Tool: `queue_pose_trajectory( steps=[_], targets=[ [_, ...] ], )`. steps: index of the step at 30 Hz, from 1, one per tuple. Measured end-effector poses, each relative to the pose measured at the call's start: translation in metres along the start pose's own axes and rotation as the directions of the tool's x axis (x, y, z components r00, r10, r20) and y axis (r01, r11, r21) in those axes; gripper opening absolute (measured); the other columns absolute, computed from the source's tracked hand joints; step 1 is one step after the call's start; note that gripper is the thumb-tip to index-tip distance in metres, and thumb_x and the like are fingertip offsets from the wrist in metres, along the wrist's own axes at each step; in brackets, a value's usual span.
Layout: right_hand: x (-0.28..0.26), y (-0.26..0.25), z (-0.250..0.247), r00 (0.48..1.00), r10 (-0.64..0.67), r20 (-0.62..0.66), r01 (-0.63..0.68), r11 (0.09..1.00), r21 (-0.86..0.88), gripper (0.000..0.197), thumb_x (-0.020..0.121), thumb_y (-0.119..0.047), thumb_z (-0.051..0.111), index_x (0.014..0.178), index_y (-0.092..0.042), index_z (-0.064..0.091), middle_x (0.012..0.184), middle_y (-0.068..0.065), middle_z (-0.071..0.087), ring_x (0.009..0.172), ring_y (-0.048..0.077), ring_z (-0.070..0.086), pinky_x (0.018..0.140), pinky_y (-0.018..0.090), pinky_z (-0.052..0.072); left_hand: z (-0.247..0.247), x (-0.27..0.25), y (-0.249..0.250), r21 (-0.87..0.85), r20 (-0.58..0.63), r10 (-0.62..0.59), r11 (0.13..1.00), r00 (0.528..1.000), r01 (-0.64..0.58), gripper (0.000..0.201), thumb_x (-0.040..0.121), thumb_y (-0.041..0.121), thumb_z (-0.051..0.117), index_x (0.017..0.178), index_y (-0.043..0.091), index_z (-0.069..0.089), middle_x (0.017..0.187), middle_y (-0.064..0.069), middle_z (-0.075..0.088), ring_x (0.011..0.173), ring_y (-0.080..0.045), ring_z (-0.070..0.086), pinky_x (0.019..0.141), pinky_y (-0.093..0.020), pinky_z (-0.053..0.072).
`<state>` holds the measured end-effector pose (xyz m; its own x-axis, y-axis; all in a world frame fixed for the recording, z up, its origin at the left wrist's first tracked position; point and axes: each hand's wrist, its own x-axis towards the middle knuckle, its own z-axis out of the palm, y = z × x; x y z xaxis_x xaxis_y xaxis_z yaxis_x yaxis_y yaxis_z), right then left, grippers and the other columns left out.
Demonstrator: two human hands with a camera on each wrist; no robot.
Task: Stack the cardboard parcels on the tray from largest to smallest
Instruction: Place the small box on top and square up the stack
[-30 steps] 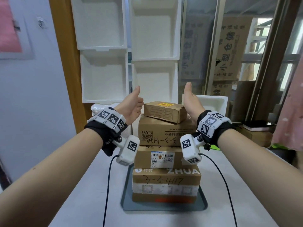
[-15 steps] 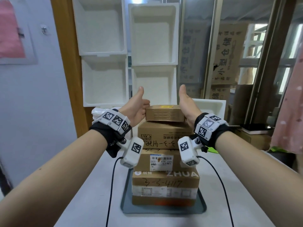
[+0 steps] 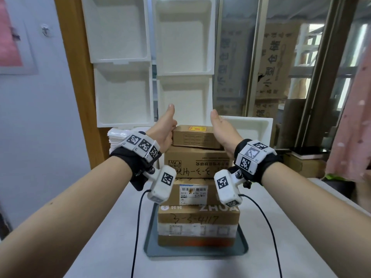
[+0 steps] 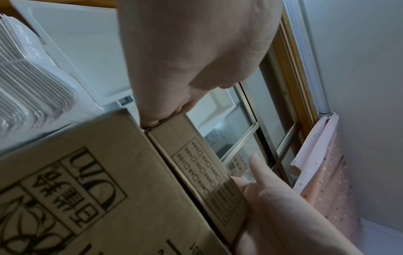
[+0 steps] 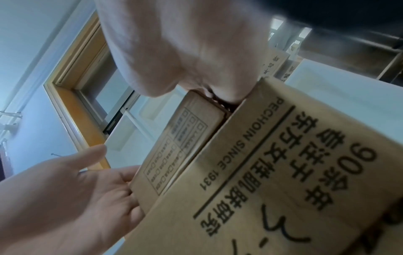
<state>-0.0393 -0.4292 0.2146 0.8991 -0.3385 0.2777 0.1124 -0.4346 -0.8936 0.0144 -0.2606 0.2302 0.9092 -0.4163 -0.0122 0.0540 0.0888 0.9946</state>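
Four cardboard parcels stand stacked on a grey tray [image 3: 243, 248]. The largest parcel [image 3: 198, 223] is at the bottom, then a labelled one [image 3: 192, 194], then a printed one [image 3: 197, 164]. On top lies the small parcel [image 3: 195, 136] with a yellow sticker. My left hand [image 3: 163, 131] rests against its left end, thumb up and fingers loosely bent. Against its right end lies my right hand [image 3: 220, 131], flat, thumb up. In the wrist views the small parcel [image 4: 202, 165] [image 5: 179, 139] sits between both palms, above the printed parcel [image 4: 87, 181] [image 5: 283, 163].
White foam boxes [image 3: 120, 97] lean against the wall behind the stack. A pile of white bags [image 3: 118, 137] lies at the back left, and another foam box [image 3: 253, 129] at the back right. A low cardboard box [image 3: 307, 167] sits at the right edge.
The small parcel lay skewed on the stack with both hands beside it. Both hands have closed in on its ends, and it now sits squarer.
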Motion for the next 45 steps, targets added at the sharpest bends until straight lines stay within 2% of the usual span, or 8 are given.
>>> queue_pose_trajectory(
  steps=[10,17,21,24,29,32,39,45],
  targets=[
    [0.002,0.002,-0.005,1.000,0.016,0.015,-0.016,0.999,-0.034,0.085,0.094,-0.067,0.020,0.153,-0.007,0.023,0.160,0.011,0.024,0.147,0.029,0.023,0.118,0.046,0.019,0.013,-0.023,0.001,0.001,-0.020,0.015,1.000,1.000,-0.015,0.098,0.087,0.073,0.032,0.156,0.009,0.003,0.161,-0.015,0.016,0.146,-0.027,0.024,0.119,-0.045,0.022],
    [-0.001,0.003,-0.004,1.000,-0.003,0.018,0.005,0.995,-0.101,0.083,0.095,-0.066,0.017,0.151,-0.006,0.027,0.158,0.013,0.030,0.144,0.030,0.029,0.117,0.047,0.023,0.022,-0.035,0.002,0.039,0.000,-0.008,0.999,1.000,0.008,0.088,0.096,0.066,0.025,0.153,0.002,0.009,0.150,-0.022,0.037,0.111,-0.024,0.058,0.081,-0.032,0.046],
    [-0.001,0.009,-0.002,1.000,-0.012,0.017,0.015,0.976,-0.218,0.080,0.097,-0.062,0.017,0.148,-0.004,0.035,0.153,0.015,0.039,0.139,0.030,0.037,0.115,0.043,0.028,0.020,-0.032,-0.004,0.059,-0.002,0.018,0.998,1.000,-0.018,0.083,0.096,0.065,0.026,0.154,0.006,0.014,0.149,-0.018,0.041,0.123,-0.025,0.053,0.095,-0.032,0.041],
    [0.003,0.012,-0.003,1.000,0.001,0.019,0.005,0.961,-0.276,0.074,0.099,-0.057,0.020,0.143,-0.001,0.042,0.146,0.017,0.046,0.132,0.031,0.044,0.111,0.043,0.033,0.022,-0.033,-0.007,0.081,0.025,0.031,0.996,0.999,-0.033,0.077,0.097,0.062,0.025,0.150,0.006,0.024,0.126,-0.017,0.059,0.106,-0.021,0.061,0.093,-0.033,0.046],
    [-0.003,0.000,-0.005,0.998,0.039,0.050,-0.026,0.973,-0.228,0.085,0.093,-0.067,0.021,0.147,-0.004,0.036,0.152,0.014,0.040,0.137,0.030,0.040,0.113,0.047,0.030,0.016,-0.035,-0.004,0.055,0.037,0.043,0.997,0.998,-0.045,0.076,0.096,0.064,0.028,0.149,0.010,0.024,0.150,-0.017,0.038,0.132,-0.024,0.045,0.108,-0.038,0.038],
    [-0.010,-0.007,-0.018,0.999,0.013,-0.037,-0.016,0.995,-0.097,0.083,0.094,-0.067,0.019,0.152,-0.007,0.027,0.159,0.009,0.029,0.145,0.026,0.028,0.118,0.045,0.022,0.002,-0.030,-0.001,0.010,-0.025,0.124,0.992,0.992,-0.124,0.080,0.098,0.061,0.025,0.156,0.011,0.005,0.163,-0.009,0.010,0.150,-0.021,0.012,0.121,-0.039,0.014],
    [-0.037,0.030,-0.038,0.971,0.205,-0.126,-0.185,0.971,0.152,0.091,0.090,-0.074,0.014,0.153,-0.009,0.023,0.159,0.008,0.027,0.146,0.025,0.027,0.118,0.041,0.019,-0.032,-0.028,-0.039,0.037,-0.100,0.104,0.994,0.990,-0.101,0.081,0.096,0.066,0.014,0.155,0.011,0.010,0.163,-0.006,0.012,0.150,-0.020,0.011,0.121,-0.037,0.009],
    [-0.062,0.070,-0.013,0.949,0.314,-0.023,-0.296,0.916,0.270,0.106,0.076,-0.087,0.013,0.143,-0.014,0.046,0.149,0.005,0.046,0.138,0.021,0.041,0.118,0.044,0.026,-0.022,-0.033,-0.086,-0.019,-0.030,0.020,1.000,0.999,-0.021,0.076,0.093,0.070,0.012,0.134,0.023,0.055,0.125,-0.011,0.066,0.113,-0.024,0.062,0.084,-0.039,0.054]
  ],
)
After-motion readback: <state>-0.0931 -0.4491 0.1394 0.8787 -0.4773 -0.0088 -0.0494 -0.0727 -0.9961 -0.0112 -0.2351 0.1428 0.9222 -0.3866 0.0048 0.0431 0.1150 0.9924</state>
